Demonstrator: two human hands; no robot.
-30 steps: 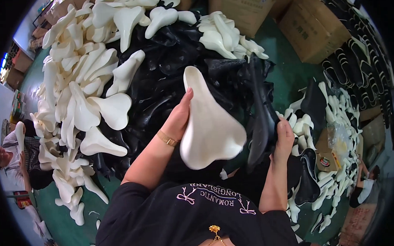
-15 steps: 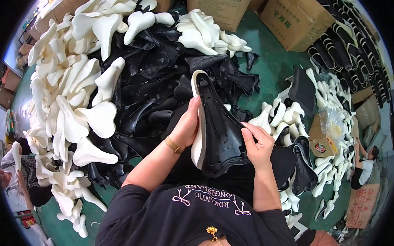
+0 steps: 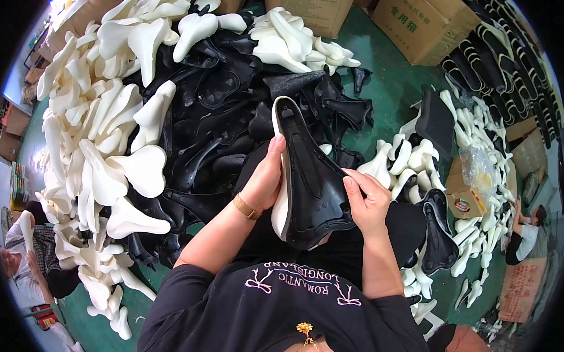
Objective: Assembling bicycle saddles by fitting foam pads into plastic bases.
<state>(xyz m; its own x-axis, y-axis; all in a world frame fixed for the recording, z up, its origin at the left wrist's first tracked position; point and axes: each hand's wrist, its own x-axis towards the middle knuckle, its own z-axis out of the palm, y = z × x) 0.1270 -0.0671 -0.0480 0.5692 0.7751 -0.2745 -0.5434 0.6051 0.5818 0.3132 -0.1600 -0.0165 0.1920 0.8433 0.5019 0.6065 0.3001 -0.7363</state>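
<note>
Between my hands is a bicycle saddle, its black plastic base facing up and a white foam pad showing along its left edge. The narrow nose points away from me and the wide end is near my lap. My left hand grips the left side, thumb on the edge and fingers hidden beneath. On the right edge, toward the wide end, my right hand closes with its thumb against the black base. Just beyond lies a heap of black saddle bases.
White foam saddle pads are heaped at the left. More saddles lie at the right on the green floor. Cardboard boxes stand at the back. Two people, one at the left, one at the right, sit nearby.
The saddle has shifted slightly up and left in the view, and its wide end sits a little farther from me. Both hands keep their hold.
</note>
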